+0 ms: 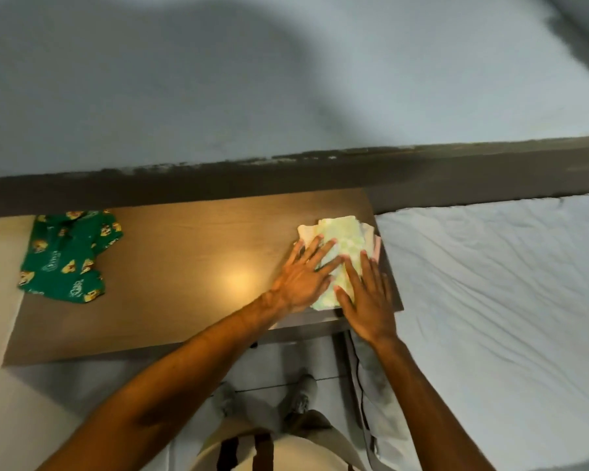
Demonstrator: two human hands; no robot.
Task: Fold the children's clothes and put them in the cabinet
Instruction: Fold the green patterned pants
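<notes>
A small pale green and white garment lies folded on top of other pale folded pieces at the right end of the brown table. My left hand rests flat on its left side, fingers spread. My right hand lies flat on its near right part, by the table's corner. Neither hand grips the cloth. A green children's garment with a yellow cartoon print lies unfolded at the table's left end, far from both hands.
A bed with a wrinkled white sheet stands right against the table's right side. A grey wall with a dark band runs behind the table. A black cable hangs beside the table's leg. My feet show on the floor below.
</notes>
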